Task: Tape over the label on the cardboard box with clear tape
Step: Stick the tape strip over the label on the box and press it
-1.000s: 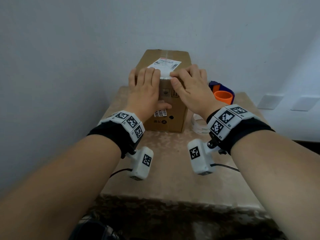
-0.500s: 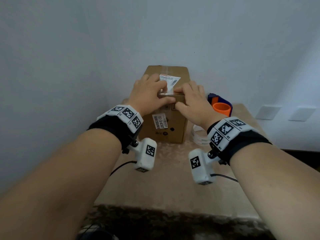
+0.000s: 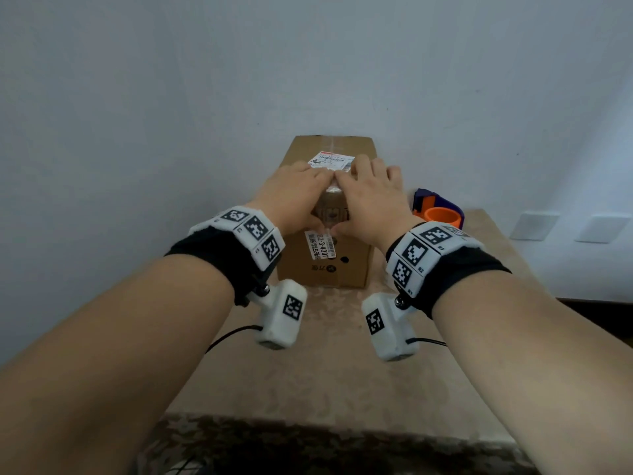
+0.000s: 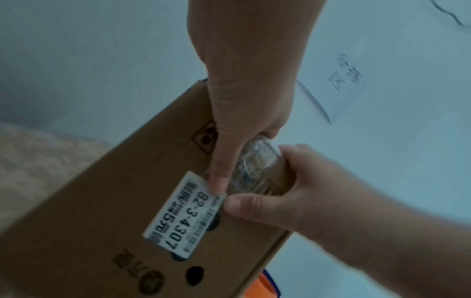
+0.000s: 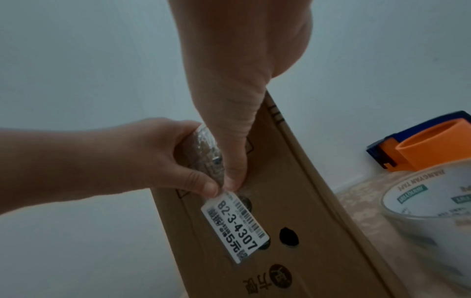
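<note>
Head view. A box (image 3: 325, 214) stands upright on a table (image 3: 325, 371), against the wall. Its top carries the label (image 3: 330, 160). The left hand (image 3: 291, 197) and right hand (image 3: 371, 200) lie flat over the box's near top edge, fingers extended onto the top and meeting at the label's near edge; thumbs reach down the front face. A strip of tape (image 3: 331, 147) runs glossily across the label toward the box's far edge. Right of the box sits an orange-and-blue dispenser (image 3: 438, 210).

Left wrist view. The left thumb (image 4: 221, 161) presses the front face beside crinkled tape (image 4: 254, 163), just above a sticker (image 4: 183, 217); the right thumb (image 4: 244, 205) presses at the sticker's corner.

Right wrist view. Both thumb tips touch at the tape's (image 5: 206, 153) lower end, above the sticker (image 5: 234, 225). A clear roll (image 5: 428, 203) lies right of the box (image 5: 280, 201), the dispenser (image 5: 423, 145) behind it.
</note>
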